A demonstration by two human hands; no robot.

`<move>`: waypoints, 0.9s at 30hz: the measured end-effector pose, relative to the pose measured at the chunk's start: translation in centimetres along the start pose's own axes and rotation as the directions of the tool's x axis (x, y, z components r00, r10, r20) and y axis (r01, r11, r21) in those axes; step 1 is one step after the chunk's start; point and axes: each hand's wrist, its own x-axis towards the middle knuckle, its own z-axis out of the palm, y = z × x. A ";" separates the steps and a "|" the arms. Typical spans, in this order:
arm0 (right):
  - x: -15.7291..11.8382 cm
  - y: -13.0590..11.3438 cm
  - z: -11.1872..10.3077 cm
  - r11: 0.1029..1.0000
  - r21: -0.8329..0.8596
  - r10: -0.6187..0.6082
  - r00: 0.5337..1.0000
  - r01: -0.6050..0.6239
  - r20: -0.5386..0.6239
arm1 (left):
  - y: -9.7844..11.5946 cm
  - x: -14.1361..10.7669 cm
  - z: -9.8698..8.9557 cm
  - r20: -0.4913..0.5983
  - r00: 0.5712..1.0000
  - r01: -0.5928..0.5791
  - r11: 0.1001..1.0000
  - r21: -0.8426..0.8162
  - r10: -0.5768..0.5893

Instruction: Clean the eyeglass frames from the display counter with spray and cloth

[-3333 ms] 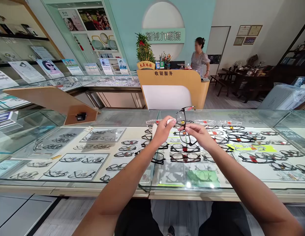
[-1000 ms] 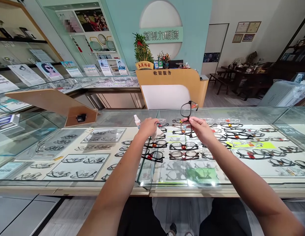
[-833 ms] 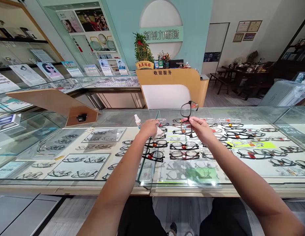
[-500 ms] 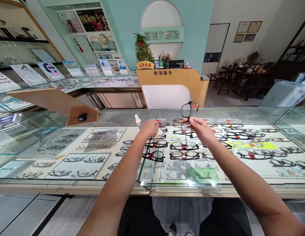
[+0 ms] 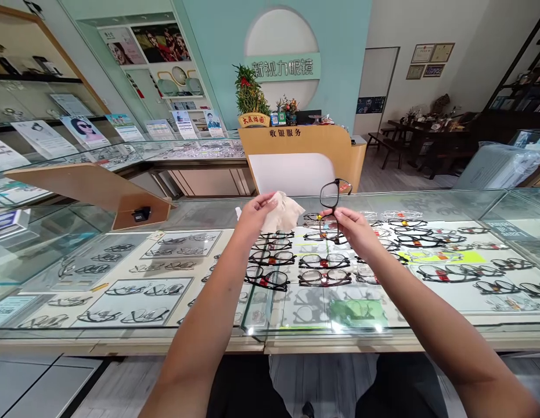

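My right hand (image 5: 352, 227) pinches a pair of black-framed glasses (image 5: 331, 203) by the frame and holds them on end above the glass counter (image 5: 448, 200). One lens points up, the other sits by my fingers. My left hand (image 5: 254, 216) grips a crumpled beige cleaning cloth (image 5: 284, 212), lifted off the counter just left of the glasses. Cloth and glasses stay a short gap apart. A small white spray bottle seen earlier is hidden behind my left hand.
Rows of eyeglass frames (image 5: 324, 269) lie inside the display case under the glass. A slanted wooden stand (image 5: 87, 188) sits on the counter at left. An orange service desk (image 5: 302, 154) with a plant (image 5: 249, 93) stands beyond. Dark tables and benches (image 5: 420, 136) are at back right.
My left hand set a small spray bottle on the counter, then picked up the beige cloth and raised it. My right hand kept the glasses almost still. The person behind the desk has gone.
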 end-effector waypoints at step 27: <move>-0.3 1.0 1.1 0.999 0.001 0.047 0.996 -0.047 0.074 | -1.5 -4.9 6.7 0.356 0.914 0.257 0.958 -0.130 -0.197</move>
